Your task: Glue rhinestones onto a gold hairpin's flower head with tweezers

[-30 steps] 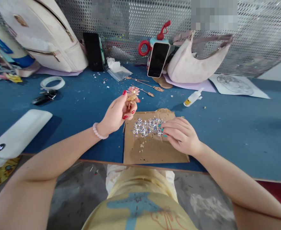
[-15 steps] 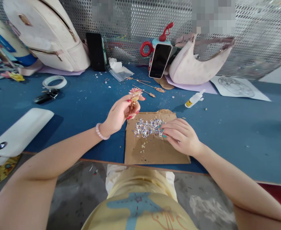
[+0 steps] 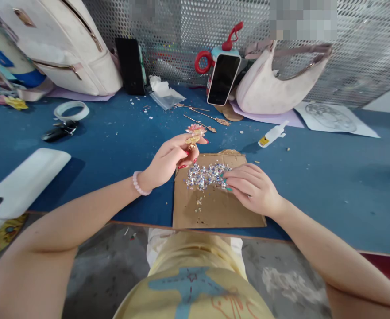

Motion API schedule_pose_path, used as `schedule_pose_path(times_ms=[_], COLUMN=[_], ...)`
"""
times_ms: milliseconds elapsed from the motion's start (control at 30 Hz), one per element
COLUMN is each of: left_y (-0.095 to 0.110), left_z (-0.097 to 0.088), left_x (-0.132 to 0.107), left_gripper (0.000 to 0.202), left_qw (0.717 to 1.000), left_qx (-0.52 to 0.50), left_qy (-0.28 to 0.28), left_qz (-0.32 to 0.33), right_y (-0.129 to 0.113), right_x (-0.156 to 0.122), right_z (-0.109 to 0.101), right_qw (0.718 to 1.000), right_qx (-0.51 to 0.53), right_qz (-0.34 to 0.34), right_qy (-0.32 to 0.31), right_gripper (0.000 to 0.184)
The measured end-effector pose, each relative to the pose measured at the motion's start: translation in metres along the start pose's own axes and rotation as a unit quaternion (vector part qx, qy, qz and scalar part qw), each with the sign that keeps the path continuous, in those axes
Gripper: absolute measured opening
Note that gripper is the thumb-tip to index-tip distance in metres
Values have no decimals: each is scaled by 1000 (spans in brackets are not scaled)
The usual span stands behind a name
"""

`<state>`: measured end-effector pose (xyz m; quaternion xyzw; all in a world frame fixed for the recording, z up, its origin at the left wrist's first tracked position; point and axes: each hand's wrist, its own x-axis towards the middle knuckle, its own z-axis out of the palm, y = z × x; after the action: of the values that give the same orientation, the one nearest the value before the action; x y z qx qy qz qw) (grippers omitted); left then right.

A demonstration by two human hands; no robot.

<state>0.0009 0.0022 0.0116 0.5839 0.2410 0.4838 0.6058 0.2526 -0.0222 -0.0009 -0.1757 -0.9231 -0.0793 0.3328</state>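
Note:
My left hand [image 3: 171, 159] is closed on a gold hairpin with a pink flower [image 3: 195, 131], held up above the far left part of a cardboard sheet [image 3: 221, 210]. A heap of small glittering rhinestones [image 3: 204, 176] lies spread on that cardboard. The fingertips of my right hand [image 3: 256, 188] are pressed together at the right end of the heap. Whether a stone is between them is too small to tell. Behind the left hand, several gold hairpins [image 3: 222, 121] lie on the blue table.
A small glue bottle [image 3: 272, 134] lies at the right, near a printed drawing [image 3: 334, 118]. Two phones, one white-framed [image 3: 224, 79], stand at the back between a backpack [image 3: 68, 48] and a handbag [image 3: 274, 86]. At left are a tape roll [image 3: 71, 110] and a white power bank [image 3: 25, 181].
My left hand has turned the flower hairpin and shifted it slightly to the right. My right hand stays at the heap's right end. The view has shifted a little.

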Motion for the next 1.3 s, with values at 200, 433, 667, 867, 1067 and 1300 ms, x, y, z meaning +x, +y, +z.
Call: schedule_pose_path(times_ms=[200,433,667,867,1067,1300], left_y=[-2,1,6,3,2,0], left_z=[3,18,24,26,26,25], left_x=[-4,-21,-23,-22,-22,-23], left_gripper=[36,27,37,38,28,27], left_qw=[997,976,959,962,967,969], left_qx=[78,180,244,238,213,204], left_qy=[-26,-122,-140,-130,-129,-129], left_qz=[4,24,-22,-40,-45,-56], right_y=[1,-4,-8,-9,-9,-9], right_x=[-1,-1,1,0,1,2], right_z=[1,-2,-5,-5,-6,-5], right_qw=[997,998,997,996,996,997], right_qx=[41,8,-20,-34,-43,-49], right_qz=[29,24,43,50,49,37], right_qy=[57,62,67,59,62,52], right_gripper=[16,7,5,1,2,6])
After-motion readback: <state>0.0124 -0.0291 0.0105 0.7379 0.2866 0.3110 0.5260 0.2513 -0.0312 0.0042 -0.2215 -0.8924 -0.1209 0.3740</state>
